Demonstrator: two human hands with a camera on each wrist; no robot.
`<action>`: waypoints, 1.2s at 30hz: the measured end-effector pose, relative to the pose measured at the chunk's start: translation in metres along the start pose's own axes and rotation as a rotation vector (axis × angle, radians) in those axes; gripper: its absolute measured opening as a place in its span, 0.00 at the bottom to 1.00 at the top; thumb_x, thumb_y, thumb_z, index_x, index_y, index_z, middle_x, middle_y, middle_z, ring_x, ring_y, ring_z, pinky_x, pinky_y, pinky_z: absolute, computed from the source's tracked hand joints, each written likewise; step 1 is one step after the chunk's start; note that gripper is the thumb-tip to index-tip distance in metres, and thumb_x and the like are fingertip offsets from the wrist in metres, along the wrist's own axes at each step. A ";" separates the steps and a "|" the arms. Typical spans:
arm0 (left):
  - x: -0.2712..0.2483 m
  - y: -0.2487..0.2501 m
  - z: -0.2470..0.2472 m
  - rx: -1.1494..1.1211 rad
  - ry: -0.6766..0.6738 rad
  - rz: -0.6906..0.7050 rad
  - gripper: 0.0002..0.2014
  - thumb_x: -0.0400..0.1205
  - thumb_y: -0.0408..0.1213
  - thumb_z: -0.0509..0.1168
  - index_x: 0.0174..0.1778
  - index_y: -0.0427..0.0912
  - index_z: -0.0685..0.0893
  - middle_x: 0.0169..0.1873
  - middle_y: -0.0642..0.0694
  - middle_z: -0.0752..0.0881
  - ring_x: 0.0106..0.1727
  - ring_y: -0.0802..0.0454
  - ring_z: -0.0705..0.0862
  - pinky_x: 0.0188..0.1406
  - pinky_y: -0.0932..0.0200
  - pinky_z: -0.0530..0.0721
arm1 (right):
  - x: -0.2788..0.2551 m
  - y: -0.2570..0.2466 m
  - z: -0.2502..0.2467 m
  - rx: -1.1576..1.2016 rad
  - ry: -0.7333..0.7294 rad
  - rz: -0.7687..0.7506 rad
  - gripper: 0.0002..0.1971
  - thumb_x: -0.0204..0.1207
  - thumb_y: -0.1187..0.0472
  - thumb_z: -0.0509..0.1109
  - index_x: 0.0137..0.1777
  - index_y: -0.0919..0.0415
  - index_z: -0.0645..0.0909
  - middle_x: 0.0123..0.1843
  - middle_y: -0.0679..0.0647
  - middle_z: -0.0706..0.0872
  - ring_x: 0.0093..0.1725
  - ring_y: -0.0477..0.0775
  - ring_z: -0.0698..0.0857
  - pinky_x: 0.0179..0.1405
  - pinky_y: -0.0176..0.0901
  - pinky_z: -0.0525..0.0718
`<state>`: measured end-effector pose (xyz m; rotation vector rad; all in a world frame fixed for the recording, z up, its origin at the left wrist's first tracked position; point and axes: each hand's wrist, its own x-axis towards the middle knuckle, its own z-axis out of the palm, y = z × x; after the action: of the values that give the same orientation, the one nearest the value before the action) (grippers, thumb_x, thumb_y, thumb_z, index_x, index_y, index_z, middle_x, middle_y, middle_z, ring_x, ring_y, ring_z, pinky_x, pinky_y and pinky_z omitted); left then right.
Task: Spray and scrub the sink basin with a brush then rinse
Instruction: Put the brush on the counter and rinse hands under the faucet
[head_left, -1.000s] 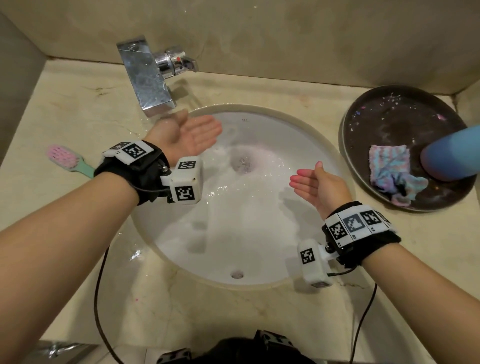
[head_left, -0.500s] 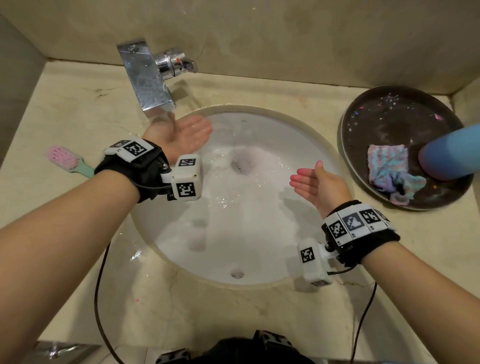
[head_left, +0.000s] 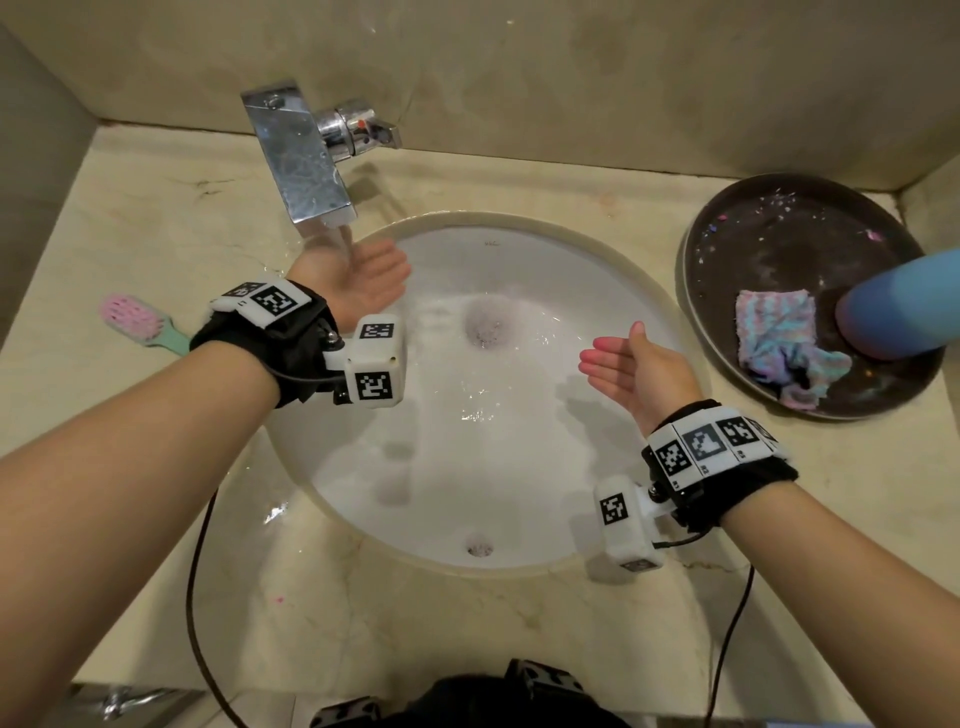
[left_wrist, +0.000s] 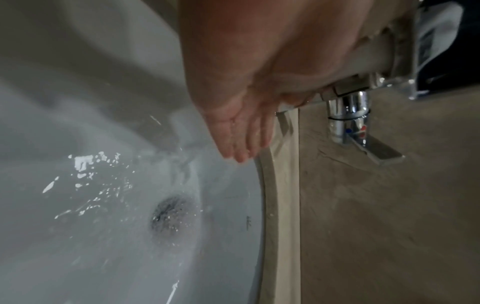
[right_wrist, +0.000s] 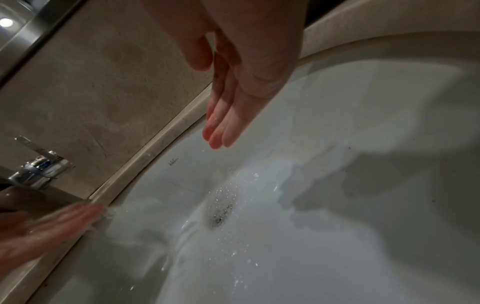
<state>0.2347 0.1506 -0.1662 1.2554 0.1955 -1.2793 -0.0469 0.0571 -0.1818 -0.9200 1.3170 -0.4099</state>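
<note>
The left hand (head_left: 358, 278) is held flat and palm-up directly under the spout of the tap (head_left: 306, 161), fingers straight and together, nothing gripped; it appears to be placed there so that the running stream is caught and thrown sideways across the wall of the sink basin (head_left: 524, 499), which suggests the rinse is in hand. From the left wrist view water is seen running off the fingertips (left_wrist: 240, 152) toward the drain (left_wrist: 172, 214), and bright splashes lie over the white bowl. The right hand (head_left: 641, 371) is held over the right side of the basin, well apart from the stream, its fingers straight and close together, empty as well; it is judged to be waiting, either to help push water round or to reach for the tap lever. The brush (head_left: 143, 325), pink-bristled with a pale green handle, is laid on the worktop (head_left: 156, 218) to the left of the basin, partly hidden by the left wrist, and is touched by neither hand, so scrubbing seems finished. To the right a dark round tray (head_left: 779, 228) is set on the worktop; a crumpled pastel cloth (head_left: 779, 338) lies in it, a blue bottle-like object (head_left: 904, 312) stands in it beside the cloth, and small coloured specks are scattered over its floor. The basin itself holds only moving water and faint foam near the drain.
</note>
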 end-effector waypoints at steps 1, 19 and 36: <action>0.001 0.000 -0.003 -0.031 0.047 -0.004 0.25 0.88 0.48 0.43 0.51 0.35 0.81 0.49 0.39 0.80 0.52 0.45 0.80 0.59 0.51 0.76 | 0.000 0.000 0.000 0.000 0.000 -0.002 0.23 0.87 0.50 0.50 0.47 0.65 0.81 0.49 0.63 0.87 0.49 0.58 0.88 0.53 0.45 0.86; -0.005 0.000 -0.012 -0.481 0.136 -0.029 0.16 0.88 0.34 0.50 0.38 0.33 0.77 0.28 0.39 0.80 0.32 0.48 0.78 0.44 0.64 0.80 | -0.006 0.001 -0.001 0.014 0.019 -0.009 0.23 0.87 0.51 0.50 0.52 0.69 0.81 0.48 0.63 0.87 0.48 0.58 0.87 0.53 0.45 0.86; -0.014 -0.012 0.075 -0.046 0.001 -0.015 0.20 0.89 0.42 0.49 0.71 0.33 0.72 0.72 0.36 0.73 0.74 0.40 0.72 0.75 0.47 0.69 | -0.001 -0.001 -0.020 0.048 0.036 0.003 0.23 0.87 0.50 0.50 0.47 0.66 0.80 0.47 0.63 0.87 0.46 0.56 0.87 0.51 0.44 0.86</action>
<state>0.1822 0.1036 -0.1341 1.2179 0.2343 -1.2804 -0.0662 0.0508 -0.1802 -0.8738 1.3356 -0.4561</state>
